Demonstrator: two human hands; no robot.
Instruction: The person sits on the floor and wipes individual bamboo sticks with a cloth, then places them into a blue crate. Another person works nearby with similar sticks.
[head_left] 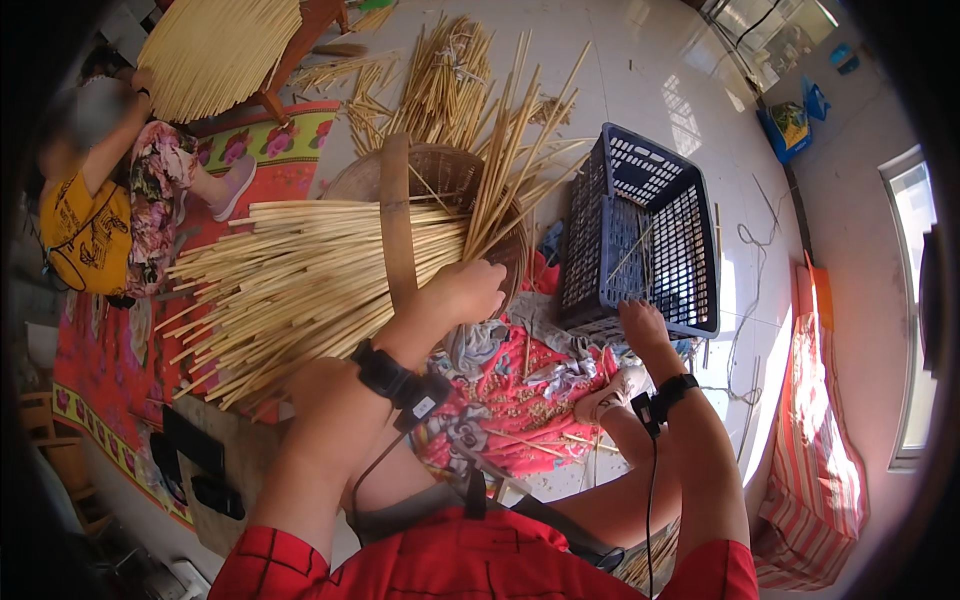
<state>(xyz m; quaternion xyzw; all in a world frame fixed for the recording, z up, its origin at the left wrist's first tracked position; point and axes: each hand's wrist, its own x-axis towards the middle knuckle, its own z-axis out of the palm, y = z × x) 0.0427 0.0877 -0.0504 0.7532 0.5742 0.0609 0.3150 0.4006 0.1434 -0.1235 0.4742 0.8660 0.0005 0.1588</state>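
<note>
Bright daylight, glowing window (911, 290) at right, glare on tiled floor (650, 88), black fisheye rim, bent edges, co-worker's head (98, 110) blurred

Sunlit tiled floor (645, 65), pale wall (850, 190), bright window (913, 225)

The left hand (470, 290) is beside stalks (320, 255), the right hand (642, 322) at a dark crate (590, 255).

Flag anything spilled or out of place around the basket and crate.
Small straw-colored scraps are strewn over the red cloth below the basket and crate, looking like spilled debris. Inside the crate, a few thin stalks lie loose, like strays.
</note>
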